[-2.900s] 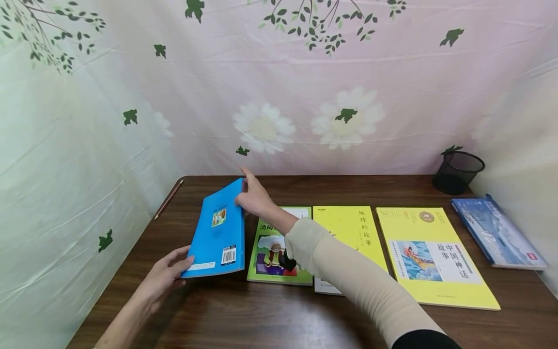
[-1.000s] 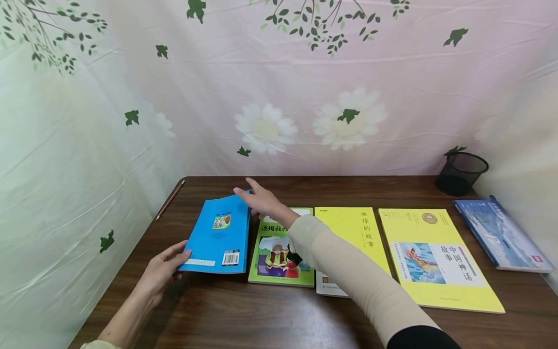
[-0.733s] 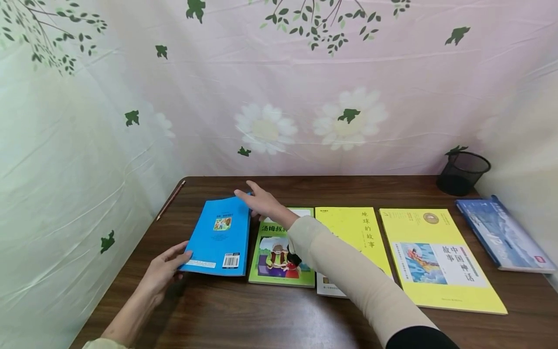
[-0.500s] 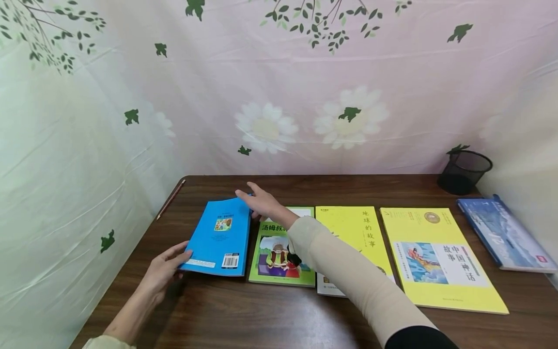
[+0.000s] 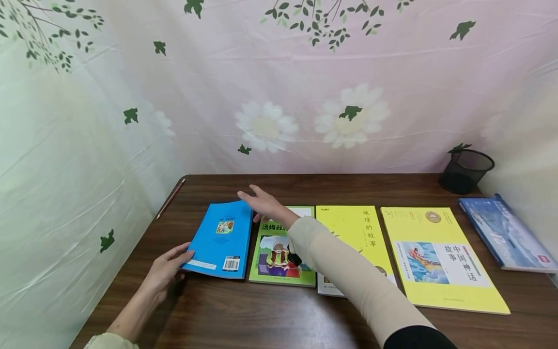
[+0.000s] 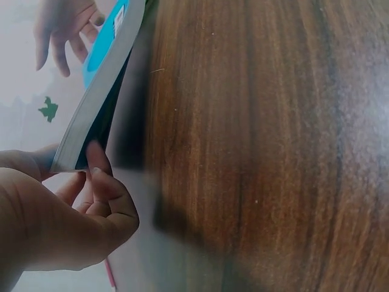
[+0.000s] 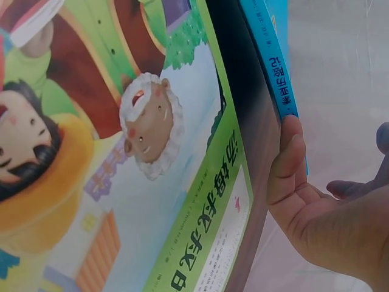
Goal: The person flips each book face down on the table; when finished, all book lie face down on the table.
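A blue paperback book (image 5: 213, 242), back cover up, lies at the left of the row, its near left corner raised off the table. My left hand (image 5: 163, 269) pinches that corner, thumb on top and fingers beneath; in the left wrist view a dark gap shows under the book (image 6: 91, 115). At the far right corner is my right hand (image 5: 266, 206), thumb and index finger spread. In the right wrist view its lower fingers touch the end of the blue spine (image 7: 270, 67). Just right lies a green picture book (image 5: 283, 271), partly beneath my right forearm.
Two yellow books, one partly under my sleeve (image 5: 344, 218) and one further right (image 5: 457, 291), lie in the row. A blue-white book (image 5: 510, 237) lies at the far right, before a black mesh pen holder (image 5: 464, 172). A pencil (image 5: 171, 198) lies along the left edge.
The blue book has come down from a steeper tilt and shifted slightly right and towards me. My right hand has loosened from its far corner, fingers spreading; my left hand keeps its pinch.
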Demonstrator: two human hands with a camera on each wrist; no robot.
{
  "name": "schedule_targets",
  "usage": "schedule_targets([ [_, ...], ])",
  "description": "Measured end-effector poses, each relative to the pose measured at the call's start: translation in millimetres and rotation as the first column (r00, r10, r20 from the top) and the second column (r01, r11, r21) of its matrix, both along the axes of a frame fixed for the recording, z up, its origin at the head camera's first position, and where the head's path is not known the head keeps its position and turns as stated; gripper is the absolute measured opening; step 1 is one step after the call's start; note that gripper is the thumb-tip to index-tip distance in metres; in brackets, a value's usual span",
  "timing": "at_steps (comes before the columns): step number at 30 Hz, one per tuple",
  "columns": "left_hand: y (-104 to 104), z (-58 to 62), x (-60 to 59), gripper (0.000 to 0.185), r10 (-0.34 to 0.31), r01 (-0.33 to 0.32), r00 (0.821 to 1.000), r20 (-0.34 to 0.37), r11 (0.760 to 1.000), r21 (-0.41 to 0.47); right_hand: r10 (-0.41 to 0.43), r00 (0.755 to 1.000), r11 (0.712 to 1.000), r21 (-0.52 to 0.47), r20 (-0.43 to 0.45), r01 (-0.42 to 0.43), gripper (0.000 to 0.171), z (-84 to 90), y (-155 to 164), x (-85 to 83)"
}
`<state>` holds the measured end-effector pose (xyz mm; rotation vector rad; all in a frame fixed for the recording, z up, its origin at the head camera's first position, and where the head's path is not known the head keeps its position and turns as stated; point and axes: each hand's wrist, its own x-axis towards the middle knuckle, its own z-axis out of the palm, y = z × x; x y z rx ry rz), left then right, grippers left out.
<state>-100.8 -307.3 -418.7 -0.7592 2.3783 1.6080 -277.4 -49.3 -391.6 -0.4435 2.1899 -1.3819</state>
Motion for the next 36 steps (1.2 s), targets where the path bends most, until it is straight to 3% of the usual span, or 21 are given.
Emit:
schedule_targets([
  [21, -2.1, 1.7, -1.4, 0.069, -0.002, 0.0, 0.999, 0.043, 0.999, 0.039, -0.022, 0.996, 0.999, -0.038, 0.09, 0.026, 0.086, -6.2, -1.1, -2.1],
  [36, -5.7, 5.1, 0.1, 0.064, -0.075, 0.073, 0.995, 0.06, 0.997, 0.024, -0.027, 0.992, 0.999, -0.042, 0.126, 0.033, 0.089, -13.6, 2.6, -3.7],
])
